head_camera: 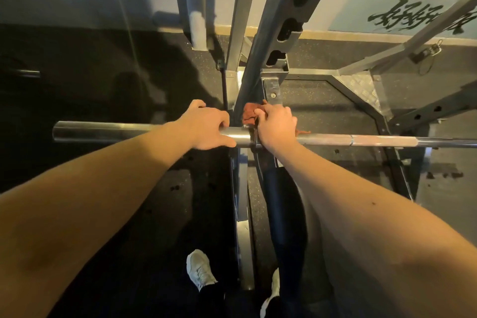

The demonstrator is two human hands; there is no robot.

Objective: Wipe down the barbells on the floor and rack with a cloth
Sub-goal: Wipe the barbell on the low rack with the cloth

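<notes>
In the head view, black brush-written characters are seen on a pale blue wall panel (387, 11) at about 2 o'clock. They are partly crossed by the beams of the rack (271, 33) and cut by the frame edge, so they cannot be read with certainty. No other label or brand can be made out.

The barbell (374, 140) is laid across the middle of the view, its long axis running from 9 o'clock to 3 o'clock and dipping slightly toward the right. Its thick sleeve ends at the left, well short of the frame edge, while the thinner shaft is carried past the right edge. The bar is held above the dark speckled floor (103, 90), just in front of the rack's slanted upright. Whether it rests on a hook cannot be told.

The sleeve is gripped by the left hand (206, 128) close to the collar, with the fingers curled over the top and the thumb stretched along the near side. Just right of the collar, a red-brown cloth (249, 113) is clutched by the right hand (277, 124) and pressed against the shaft, with the fingers wrapped over cloth and bar together.

A second bar (28, 73) is glimpsed at 9 o'clock, and pale shoes (200, 270) are seen at 6 o'clock
</notes>
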